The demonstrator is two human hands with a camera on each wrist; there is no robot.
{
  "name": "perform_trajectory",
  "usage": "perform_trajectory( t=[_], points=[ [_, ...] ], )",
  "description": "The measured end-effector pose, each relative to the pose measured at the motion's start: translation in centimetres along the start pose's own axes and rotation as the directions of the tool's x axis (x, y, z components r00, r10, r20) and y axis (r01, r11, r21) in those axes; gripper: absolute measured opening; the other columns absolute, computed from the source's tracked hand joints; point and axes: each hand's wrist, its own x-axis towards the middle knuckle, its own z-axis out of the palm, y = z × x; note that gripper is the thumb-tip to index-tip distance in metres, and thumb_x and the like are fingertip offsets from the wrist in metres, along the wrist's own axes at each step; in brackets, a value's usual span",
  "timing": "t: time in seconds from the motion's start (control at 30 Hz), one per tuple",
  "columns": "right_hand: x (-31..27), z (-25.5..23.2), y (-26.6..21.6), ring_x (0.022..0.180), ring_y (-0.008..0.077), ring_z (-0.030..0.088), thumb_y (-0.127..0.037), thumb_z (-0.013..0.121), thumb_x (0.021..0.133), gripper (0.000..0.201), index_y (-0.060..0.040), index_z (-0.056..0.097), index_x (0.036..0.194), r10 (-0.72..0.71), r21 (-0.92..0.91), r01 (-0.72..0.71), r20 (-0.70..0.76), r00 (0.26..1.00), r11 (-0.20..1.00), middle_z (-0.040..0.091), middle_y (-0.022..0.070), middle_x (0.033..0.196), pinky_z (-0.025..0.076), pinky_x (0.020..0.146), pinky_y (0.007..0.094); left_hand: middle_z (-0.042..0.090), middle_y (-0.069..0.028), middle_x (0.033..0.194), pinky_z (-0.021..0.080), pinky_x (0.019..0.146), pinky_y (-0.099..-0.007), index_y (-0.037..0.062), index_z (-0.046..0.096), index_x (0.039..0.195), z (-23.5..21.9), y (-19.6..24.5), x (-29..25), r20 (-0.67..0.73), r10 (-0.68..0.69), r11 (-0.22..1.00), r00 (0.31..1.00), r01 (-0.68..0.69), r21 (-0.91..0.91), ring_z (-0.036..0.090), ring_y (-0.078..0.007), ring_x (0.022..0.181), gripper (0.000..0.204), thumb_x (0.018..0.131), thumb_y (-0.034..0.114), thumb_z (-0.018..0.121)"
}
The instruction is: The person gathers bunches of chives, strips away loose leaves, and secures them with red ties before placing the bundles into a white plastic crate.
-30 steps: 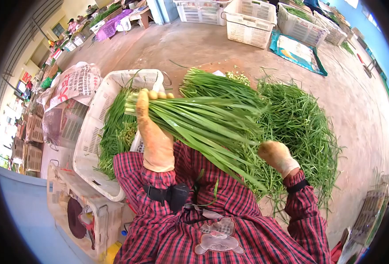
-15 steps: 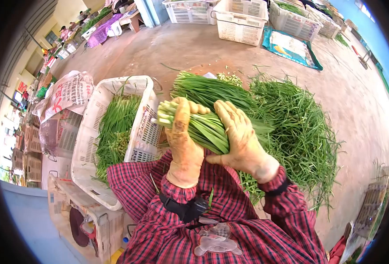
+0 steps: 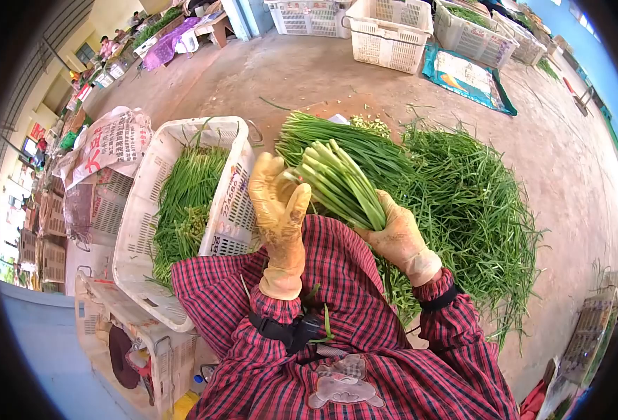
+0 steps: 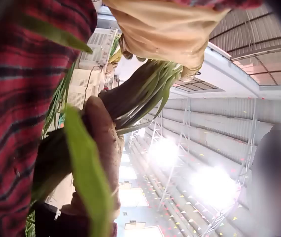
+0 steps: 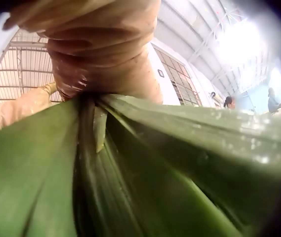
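Note:
A bunch of garlic chives [image 3: 340, 178] is held in my gloved right hand [image 3: 401, 238], its pale stem ends pointing up and left. In the right wrist view the broad green leaves [image 5: 130, 173] fan out below the gloved right hand [image 5: 103, 59]. My gloved left hand [image 3: 279, 210] is held upright beside the stem ends, fingers slightly bent and apart from the thumb, gripping nothing. The left wrist view has that left glove [image 4: 165, 29] close to the stems. Behind the bunch lies a neat pile of chives [image 3: 323, 136] on the floor.
At my left stands a white crate [image 3: 130, 262] with chives [image 3: 193, 189] laid inside. A loose heap of chives [image 3: 470, 210] spreads on the right. Further off are more white crates [image 3: 391, 42] and a flattened sack [image 3: 466, 77]. A printed sack [image 3: 113, 143] lies at the left.
The left hand held the bunch by its stems; now it has let go. The right hand came in from the heap and grips the bunch, whose stems have swung upward and right.

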Motion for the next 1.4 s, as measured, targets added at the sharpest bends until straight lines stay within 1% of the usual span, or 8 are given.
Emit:
perform_trajectory(
  t=[0.17, 0.83, 1.0, 1.1, 1.13, 1.23, 1.3, 1.4],
  points=[
    [-0.2, -0.2, -0.6, 0.103, 0.0320, 0.069, -0.018, 0.078, 0.077, 0.061, -0.0078, 0.054, 0.133, 0.033, -0.102, -0.037, -0.043, 0.999, 0.994, 0.070, 0.0177, 0.109, 0.055, 0.087, 0.0380, 0.058, -0.0032, 0.099, 0.047, 0.073, -0.0279, 0.0069, 0.061, 0.105, -1.2, 0.1, 0.4, 0.148, 0.328, 0.703, 0.933, -0.346, 0.621, 0.055, -0.0131, 0.080, 0.031, 0.080, 0.010, 0.080],
    [-0.4, 0.2, 0.4, 0.099, 0.0362, 0.068, -0.021, 0.076, 0.079, 0.058, -0.0107, 0.054, 0.132, 0.017, -0.268, -0.022, -0.023, 1.000, 0.963, 0.070, 0.0188, 0.107, 0.055, 0.086, 0.0411, 0.059, -0.0048, 0.079, 0.048, 0.061, -0.0331, 0.0085, 0.064, 0.089, -5.3, -2.2, 5.5, 0.380, 0.442, 0.311, 0.813, -0.536, 0.785, 0.059, -0.0197, 0.066, 0.011, 0.084, 0.012, 0.073],
    [4.2, -2.2, 2.9, 0.096, 0.0302, 0.071, -0.015, 0.077, 0.079, 0.055, -0.0051, 0.054, 0.128, 0.046, -0.307, -0.079, -0.113, 0.993, 0.949, 0.070, 0.0197, 0.103, 0.056, 0.082, 0.0368, 0.062, 0.0026, 0.086, 0.044, 0.067, -0.0240, 0.0044, 0.065, 0.097, -11.9, -6.7, 6.9, -0.145, 0.097, 0.795, 0.985, 0.011, 0.606, 0.051, -0.0060, 0.073, 0.019, 0.092, 0.021, 0.071],
    [9.7, -2.5, 4.8, 0.094, 0.0356, 0.070, -0.020, 0.075, 0.081, 0.053, -0.0039, 0.054, 0.127, -0.077, -0.394, 0.018, -0.134, 0.988, 0.919, 0.070, 0.0210, 0.100, 0.056, 0.080, 0.0393, 0.064, 0.0026, 0.088, 0.044, 0.068, -0.0221, 0.0041, 0.065, 0.100, -13.7, -10.1, 5.3, -0.226, -0.270, 0.878, 0.936, 0.335, 0.342, 0.053, -0.0058, 0.075, 0.020, 0.093, 0.022, 0.071],
    [11.7, -2.3, 4.6, 0.094, 0.0356, 0.070, -0.020, 0.075, 0.081, 0.053, -0.0039, 0.054, 0.127, -0.075, -0.401, 0.019, -0.123, 0.990, 0.916, 0.070, 0.0210, 0.100, 0.056, 0.080, 0.0393, 0.066, 0.0014, 0.094, 0.043, 0.068, -0.0206, 0.0045, 0.065, 0.104, -15.8, -14.6, 4.8, 0.017, -0.007, 0.826, 1.000, -0.004, 0.564, 0.053, -0.0053, 0.076, 0.021, 0.093, 0.022, 0.070],
    [17.4, -0.8, 3.7, 0.098, 0.0401, 0.067, -0.022, 0.079, 0.077, 0.061, -0.0054, 0.053, 0.129, -0.029, -0.492, -0.021, -0.093, 0.995, 0.871, 0.069, 0.0225, 0.104, 0.054, 0.085, 0.0451, 0.068, -0.0002, 0.099, 0.044, 0.067, -0.0202, 0.0035, 0.065, 0.111, -12.9, -12.9, 5.0, -0.166, -0.509, 0.773, 0.844, 0.534, 0.342, 0.056, -0.0059, 0.077, 0.024, 0.094, 0.019, 0.069],
    [20.8, 0.9, 3.1, 0.099, 0.0395, 0.067, -0.024, 0.079, 0.076, 0.062, -0.0050, 0.053, 0.129, -0.105, -0.552, 0.058, -0.053, 0.993, 0.832, 0.069, 0.0226, 0.105, 0.053, 0.086, 0.0462, 0.067, -0.0037, 0.106, 0.050, 0.072, -0.0234, 0.0049, 0.064, 0.121, -13.2, -15.5, 5.0, -0.153, -0.489, 0.828, 0.859, 0.513, 0.227, 0.061, -0.0100, 0.082, 0.031, 0.092, 0.016, 0.070],
    [25.9, 4.6, 4.2, 0.103, 0.0372, 0.065, -0.030, 0.081, 0.075, 0.067, -0.0075, 0.052, 0.131, -0.100, -0.617, 0.087, 0.014, 0.995, 0.782, 0.067, 0.0194, 0.111, 0.052, 0.087, 0.0450, 0.063, -0.0073, 0.117, 0.053, 0.080, -0.0274, 0.0047, 0.062, 0.124, -12.8, -17.8, 6.2, -0.130, -0.208, 0.778, 0.969, 0.244, 0.579, 0.063, -0.0137, 0.089, 0.034, 0.092, 0.013, 0.070]
  ],
)
